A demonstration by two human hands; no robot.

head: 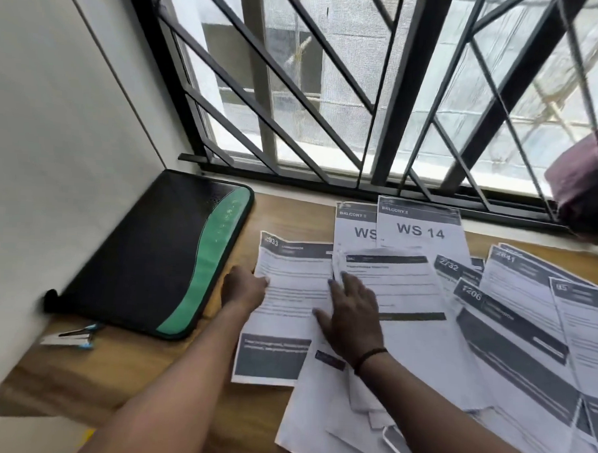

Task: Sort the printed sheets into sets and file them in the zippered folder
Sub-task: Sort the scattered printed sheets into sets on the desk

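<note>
Printed sheets (424,300) lie fanned in overlapping layers across the right half of a wooden desk (284,212) under a barred window (365,92), two headed "WS 14" at the back. The right hand (350,314) rests flat, fingers spread, on a sheet at the middle of the spread; the left hand (243,287) touches the left edge of a page marked "933" (287,311), though whether its fingers pinch the paper cannot be made out. The zippered folder (159,254), black with a green stripe, sits apart to the left against the wall, apparently closed, with a stapler (70,338) just in front of it. With so many look-alike pages overlapping, one sliding motion could likely drag neighbours along and mix the sets.
</note>
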